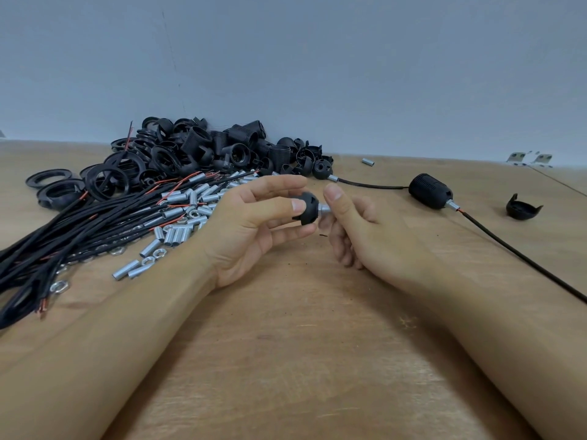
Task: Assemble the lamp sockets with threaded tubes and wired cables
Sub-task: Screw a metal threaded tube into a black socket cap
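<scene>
Above the middle of the wooden table (317,344), the left hand (254,223) pinches a black socket cap (306,208) between thumb and fingers, while the right hand (352,223) pinches the threaded tube (324,208) entering its neck. Both parts look light and rigid; the smooth plastic dome could slip, so gripping its notched rim seems safest, with fingertips turning the small metal tube.

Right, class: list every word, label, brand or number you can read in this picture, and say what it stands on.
None can be read. The black socket cap in the left hand, the assembled socket, the metal tubes and the wooden table show no legible writing.
</scene>
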Available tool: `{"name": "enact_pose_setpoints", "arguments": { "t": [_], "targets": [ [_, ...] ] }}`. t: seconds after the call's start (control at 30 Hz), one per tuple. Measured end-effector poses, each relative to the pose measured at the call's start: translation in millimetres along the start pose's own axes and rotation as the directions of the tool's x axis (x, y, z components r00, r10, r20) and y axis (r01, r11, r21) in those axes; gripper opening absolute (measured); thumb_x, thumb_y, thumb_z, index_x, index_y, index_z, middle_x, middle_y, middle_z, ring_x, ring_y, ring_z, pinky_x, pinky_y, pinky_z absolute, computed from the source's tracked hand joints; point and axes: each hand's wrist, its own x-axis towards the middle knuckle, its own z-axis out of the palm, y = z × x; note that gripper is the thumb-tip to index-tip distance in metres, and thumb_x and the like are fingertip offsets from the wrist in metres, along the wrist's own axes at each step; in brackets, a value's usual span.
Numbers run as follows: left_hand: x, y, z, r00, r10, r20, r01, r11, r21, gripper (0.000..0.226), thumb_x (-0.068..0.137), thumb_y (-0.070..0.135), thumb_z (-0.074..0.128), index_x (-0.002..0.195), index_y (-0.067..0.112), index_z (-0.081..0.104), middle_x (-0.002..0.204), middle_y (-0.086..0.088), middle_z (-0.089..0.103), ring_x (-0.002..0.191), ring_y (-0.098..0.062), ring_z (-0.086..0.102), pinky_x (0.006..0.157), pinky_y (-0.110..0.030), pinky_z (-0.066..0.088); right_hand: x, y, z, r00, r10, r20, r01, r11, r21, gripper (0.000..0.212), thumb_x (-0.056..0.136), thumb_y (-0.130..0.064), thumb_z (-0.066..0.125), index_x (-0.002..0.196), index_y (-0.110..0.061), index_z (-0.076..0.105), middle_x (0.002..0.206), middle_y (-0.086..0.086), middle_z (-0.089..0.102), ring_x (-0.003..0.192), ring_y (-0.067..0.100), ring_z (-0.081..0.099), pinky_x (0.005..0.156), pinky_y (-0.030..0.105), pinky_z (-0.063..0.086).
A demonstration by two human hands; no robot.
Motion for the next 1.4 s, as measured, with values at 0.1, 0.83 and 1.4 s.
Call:
{"name": "enact_pose_setpoints", "arguments": {
  "t": [0.1,0.83,1.4],
  "targets": [
    [0.8,-0.1,-1.6,1.000,-0.002,-0.023,0.002,1.000,-0.003,0.027,0.070,-0.003,0.073,0.094,0.008,0.076,0.100,-0.010,0.069,0.082,-0.022,0.072,0.072,-0.036,0.059,1.0,0.6,-1.5,0.999,-0.036,0.001,0.036,0.999,0.027,0.032,0.096,-0.050,0.050,0.087,-0.021,0.057,0.062,-0.003,0.061,0.052,0.010,0.057,0.046,0.015,0.042],
    [-3.1,-3.8,0.5,0.998,0.058,0.010,-0.058,0.969,0.239,0.035,0.067,-0.008,0.067,0.097,0.010,0.068,0.104,-0.009,0.063,0.099,-0.025,0.060,0.082,-0.036,0.056,3.8,-2.3,3.2,0.998,0.045,0.032,-0.046,0.999,0.026,0.035,0.101,-0.037,0.047,0.081,-0.010,0.058,0.056,-0.003,0.056,0.046,0.012,0.051,0.042,0.016,0.038],
    [-6.6,46.3,-79.5,0.630,0.469,-0.619,0.759,-0.205,0.618,0.039,0.081,0.010,0.061,0.121,0.010,0.062,0.131,-0.024,0.051,0.125,-0.046,0.042,0.103,-0.057,0.035,3.5,-1.1,3.8,0.997,0.073,-0.028,-0.074,0.997,-0.029,0.038,0.101,-0.041,0.046,0.075,-0.017,0.060,0.052,-0.008,0.059,0.044,0.004,0.052,0.045,0.013,0.041]
  ]
}}
